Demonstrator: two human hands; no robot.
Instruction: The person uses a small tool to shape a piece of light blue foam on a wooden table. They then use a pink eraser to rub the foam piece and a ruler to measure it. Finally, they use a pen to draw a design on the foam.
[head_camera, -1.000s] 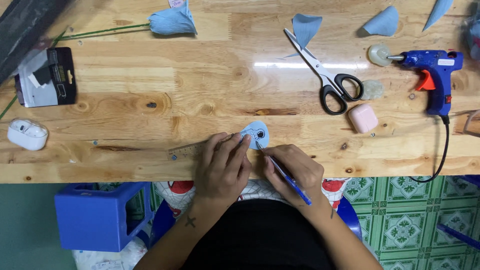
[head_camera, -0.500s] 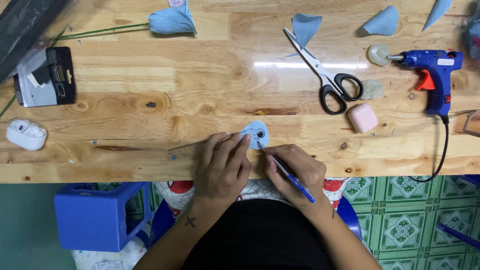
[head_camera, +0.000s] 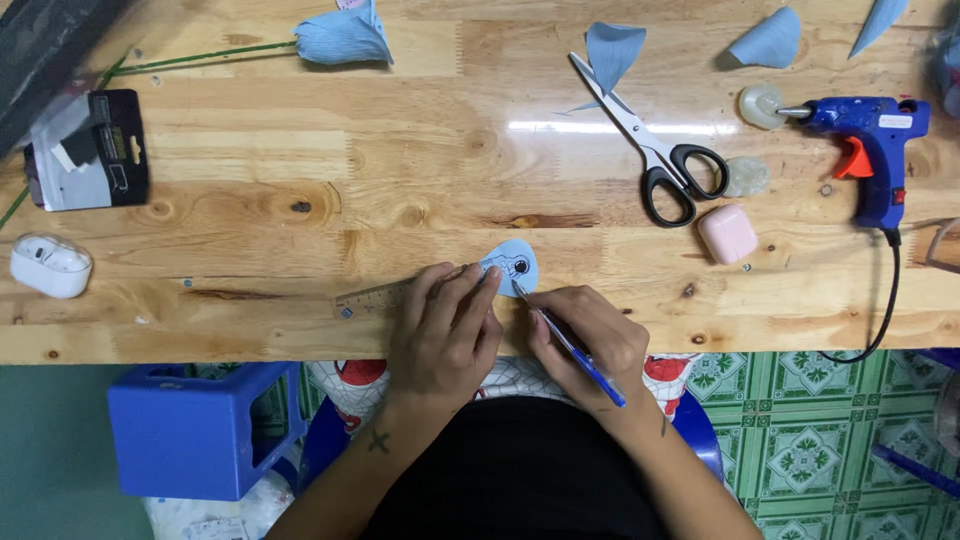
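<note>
My left hand (head_camera: 442, 327) lies flat near the table's front edge, fingers pressing on a clear ruler (head_camera: 368, 297) and touching the edge of a small light-blue petal-shaped piece (head_camera: 510, 265). My right hand (head_camera: 590, 335) grips a blue pen (head_camera: 572, 347), with its tip on the blue piece where small dark circles are drawn. Both hands sit side by side at the front edge of the wooden table (head_camera: 430, 180).
Black-handled scissors (head_camera: 655, 140), a blue glue gun (head_camera: 870, 145) with its cord, a pink case (head_camera: 727, 233) and a white earbud case (head_camera: 50, 265) lie on the table. Blue paper cones (head_camera: 770, 40) and a blue paper flower (head_camera: 345, 35) sit at the back. A blue stool (head_camera: 200, 430) stands below.
</note>
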